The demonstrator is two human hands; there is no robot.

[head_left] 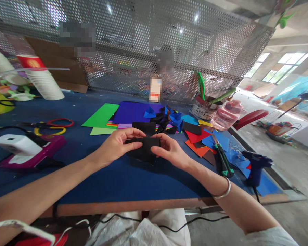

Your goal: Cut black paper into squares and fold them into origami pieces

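head view: the left hand and the right hand meet over the middle of the bench, whose top is covered in dark blue felt-like cloth with a worn brown near edge. each grip is closed on the black paper, a matte folded rectangle pinched between thumb and fingertips at its left and right ends, just above the cloth. a thin silver bangle circles the right wrist. beyond the hands lies a spread of smooth flat sheets: a green sheet to the far left, a purple sheet beside it, and small blue folded pieces with sharp creases. to the right lie red and orange sheets, a green and black utility knife and, nearer the edge, a blue glue gun standing upright. on the left are scissors with red and yellow loop handles and a white boxy device on a magenta base. a perforated metal screen rises along the far side
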